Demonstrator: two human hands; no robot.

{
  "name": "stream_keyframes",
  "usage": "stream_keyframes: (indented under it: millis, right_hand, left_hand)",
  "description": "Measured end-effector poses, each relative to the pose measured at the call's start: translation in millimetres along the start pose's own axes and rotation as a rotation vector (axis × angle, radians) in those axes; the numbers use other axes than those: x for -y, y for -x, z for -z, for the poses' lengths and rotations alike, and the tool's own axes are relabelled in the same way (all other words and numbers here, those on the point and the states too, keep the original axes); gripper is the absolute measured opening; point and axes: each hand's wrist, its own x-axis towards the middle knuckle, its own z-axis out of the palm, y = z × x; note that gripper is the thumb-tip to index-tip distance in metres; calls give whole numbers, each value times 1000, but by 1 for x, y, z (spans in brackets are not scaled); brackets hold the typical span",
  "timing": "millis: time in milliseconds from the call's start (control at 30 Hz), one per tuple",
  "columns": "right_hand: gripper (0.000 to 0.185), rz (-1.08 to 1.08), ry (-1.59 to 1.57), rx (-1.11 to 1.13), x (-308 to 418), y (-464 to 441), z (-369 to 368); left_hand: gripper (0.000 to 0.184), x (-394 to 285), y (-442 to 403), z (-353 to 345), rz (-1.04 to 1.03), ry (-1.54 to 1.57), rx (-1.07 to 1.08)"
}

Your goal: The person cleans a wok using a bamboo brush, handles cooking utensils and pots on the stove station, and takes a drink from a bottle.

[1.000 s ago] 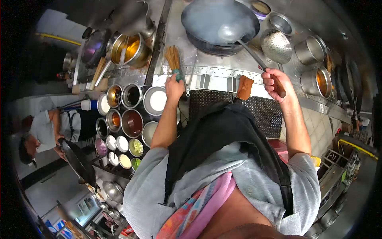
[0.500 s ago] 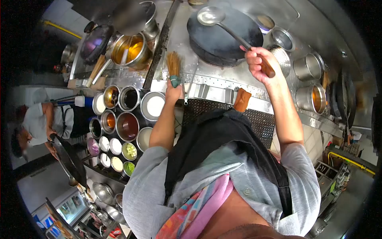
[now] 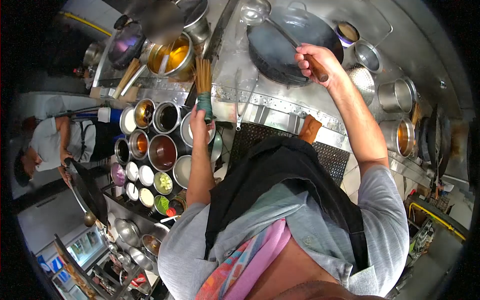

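My left hand [image 3: 199, 125] is closed round the green-wrapped handle of a bristle brush [image 3: 203, 82], its bristles pointing away from me over the counter edge. Fingers of my right hand [image 3: 316, 62] wrap the wooden handle of a metal ladle [image 3: 256, 12]. The ladle's bowl is raised at the far left rim of a large dark wok [image 3: 295, 42], which steams lightly on the stove. A brown cloth [image 3: 310, 129] hangs at the stove's front edge.
Pots of sauces [image 3: 163, 152] and small seasoning tubs [image 3: 146, 197] stand at the left, below a pot of orange liquid [image 3: 177, 57]. A perforated strainer [image 3: 362, 82] and steel pots [image 3: 395, 96] sit right of the wok. Far left, a co-worker [image 3: 62, 137] holds another wok [image 3: 87, 192].
The ladle has come up out of the wok's middle to its far left rim. My left hand has moved the brush left and nearer the pots. The steam is thinner.
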Motion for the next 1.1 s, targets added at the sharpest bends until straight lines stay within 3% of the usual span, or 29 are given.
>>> stream_keyframes:
  millis: [67,100,167,400,467,567,733,800,867,933,967,1033,1100]
  right_hand:
    - [48,44,68,-63,-4,4,-2]
    - [48,37,63,-67,-4,5,0]
    - [71,55,150,-24,-7,6,4]
    - [73,123,332,-41,-13,35,15]
    - [62,162,331,-118,-18,48,11]
    - [45,193,321,-49,-20,59,24]
    - [48,180,280,-90,-25,82,40]
    - [56,156,268,-152,-25,95,40]
    - [59,153,260,-144,-30,100,52]
    - [59,160,276,-153,-33,103,60]
    - [49,182,262,-159,-34,104,61]
    - [50,186,238,-175,-37,107,65]
    - [51,189,218,-194,-37,109,66]
  left_hand:
    - [52,-16,-3,-7,38,-26,-43]
    - [57,-24,-4,-11,3,-39,-13]
    - [69,-27,-17,-11,-30,-101,8]
    - [68,-71,-76,-49,-244,-555,48]
    - [69,-74,-111,-55,-326,-698,108]
    - [71,-83,-142,-71,-158,-898,145]
    - [69,-71,-160,-63,-36,-1400,302]
    - [66,-86,-143,-55,31,-1418,288]
    - [65,-94,-140,-36,-202,-1689,429]
    - [61,-118,-114,-38,-164,-1712,447]
    - [57,-129,-96,-45,-200,-1861,491]
    - [54,-131,-89,-42,-234,-2008,535]
    - [48,-125,-92,-34,-386,-2144,557]
